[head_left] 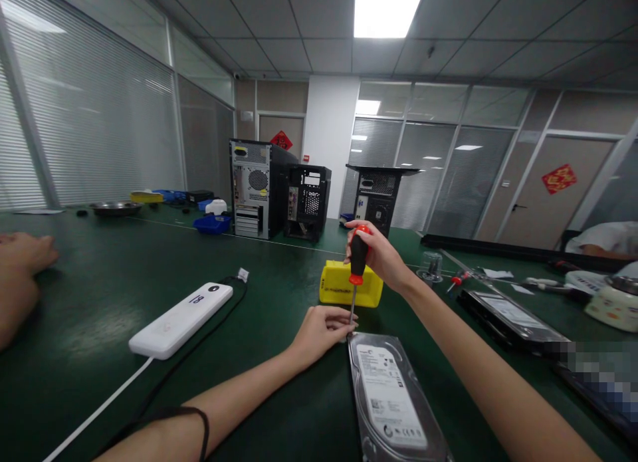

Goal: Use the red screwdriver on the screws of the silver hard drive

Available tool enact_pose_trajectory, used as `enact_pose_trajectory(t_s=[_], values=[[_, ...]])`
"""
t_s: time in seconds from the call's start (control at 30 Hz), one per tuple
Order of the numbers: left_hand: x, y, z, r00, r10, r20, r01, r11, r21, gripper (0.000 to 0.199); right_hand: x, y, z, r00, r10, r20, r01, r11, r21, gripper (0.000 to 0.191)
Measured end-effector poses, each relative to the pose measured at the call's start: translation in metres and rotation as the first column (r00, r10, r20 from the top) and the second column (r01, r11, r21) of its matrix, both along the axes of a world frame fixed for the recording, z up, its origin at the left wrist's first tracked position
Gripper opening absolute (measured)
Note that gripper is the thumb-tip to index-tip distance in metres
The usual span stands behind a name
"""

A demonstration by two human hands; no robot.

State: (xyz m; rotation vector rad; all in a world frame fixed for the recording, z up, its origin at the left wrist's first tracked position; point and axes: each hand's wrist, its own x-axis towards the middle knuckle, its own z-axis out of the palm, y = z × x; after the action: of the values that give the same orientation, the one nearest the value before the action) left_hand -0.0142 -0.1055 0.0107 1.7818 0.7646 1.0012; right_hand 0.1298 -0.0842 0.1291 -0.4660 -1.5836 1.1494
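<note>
A hard drive (pixel 391 402) with a white label lies label up on the green table in front of me. My right hand (pixel 371 246) is wrapped round the red and black handle of a screwdriver (pixel 358 254), held nearly upright. Its metal shaft points down at the far left corner of the drive. Beside that corner my left hand (pixel 323 330) has thumb and fingers pinched together around the lower end of the shaft; whatever they hold there is too small to make out. Just behind the screwdriver stands a yellow plastic bin (pixel 336 286).
A white power bank (pixel 182 319) with cables lies at left, near another person's hand (pixel 24 252). Computer cases (pixel 252 189) stand at the back. A second drive (pixel 513 316), a small screwdriver (pixel 456 282) and a clear cup (pixel 431 266) are at right.
</note>
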Motion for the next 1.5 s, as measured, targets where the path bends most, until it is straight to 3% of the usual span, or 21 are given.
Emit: enact_pose_trajectory(t_s=[0.23,0.4,0.67,0.9,1.13,1.37,1.5], values=[[0.0,0.002,-0.003,0.999,-0.023,0.03,0.024,1.0,-0.012,0.032,-0.005,0.0,-0.006,0.991,-0.129,0.032,0.125,0.986,0.107,0.021],[0.0,0.001,-0.001,1.0,-0.018,0.018,0.018,1.0,-0.006,0.029,-0.014,-0.002,-0.008,0.994,-0.111,-0.014,0.112,0.985,0.134,0.023],[-0.001,-0.002,0.002,1.0,-0.024,0.02,0.023,0.999,0.033,0.032,-0.015,-0.004,-0.006,0.998,0.025,-0.05,-0.023,0.999,0.041,0.022],[0.0,-0.002,0.002,1.0,-0.018,0.019,0.018,1.0,0.011,0.031,-0.012,-0.005,-0.007,0.993,-0.07,-0.097,0.074,0.996,0.039,0.019],[0.0,-0.002,0.002,0.999,-0.026,0.026,0.026,0.999,-0.021,0.034,-0.009,-0.005,-0.007,0.988,-0.127,-0.09,0.13,0.991,0.028,0.029],[0.0,-0.002,0.001,0.999,-0.041,0.029,0.041,0.999,-0.021,0.033,-0.007,-0.006,-0.004,0.997,-0.012,-0.075,0.011,1.0,-0.011,0.027],[0.001,-0.001,0.001,0.999,-0.032,0.022,0.032,0.999,-0.027,0.034,-0.007,-0.003,-0.005,0.995,-0.057,-0.087,0.058,0.998,0.0,0.024]])
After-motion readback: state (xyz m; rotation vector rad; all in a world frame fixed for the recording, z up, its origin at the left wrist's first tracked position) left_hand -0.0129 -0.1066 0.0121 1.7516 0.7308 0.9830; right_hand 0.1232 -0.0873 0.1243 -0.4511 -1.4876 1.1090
